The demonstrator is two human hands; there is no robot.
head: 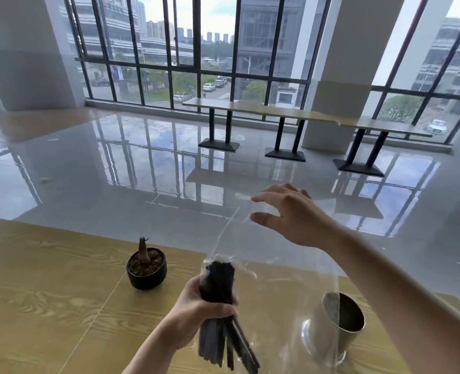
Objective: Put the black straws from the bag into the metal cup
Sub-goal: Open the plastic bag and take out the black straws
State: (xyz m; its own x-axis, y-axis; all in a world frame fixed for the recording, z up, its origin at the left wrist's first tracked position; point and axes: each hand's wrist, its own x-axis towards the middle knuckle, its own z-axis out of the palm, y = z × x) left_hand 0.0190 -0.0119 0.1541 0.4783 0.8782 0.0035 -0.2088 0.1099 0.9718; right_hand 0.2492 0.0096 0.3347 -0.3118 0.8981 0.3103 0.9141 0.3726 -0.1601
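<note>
My left hand (196, 311) is shut around the middle of a bundle of black straws (218, 282), gripped through a clear plastic bag (274, 268). The straws stand almost upright above the wooden table (48, 292), and their lower ends fan out below my fist. The bag's loose film rises up and to the right. My right hand (296, 217) hovers at the film's top edge with fingers spread and nothing clearly pinched. The metal cup (354, 319) stands upright on the table to the right of the straws, its left half seen through the film.
A small black pot (146, 268) with a bare plant stump sits on the table left of the straws. Beyond the table's far edge lie a glossy tiled floor, a long bench table (277, 110) on black legs, and tall windows.
</note>
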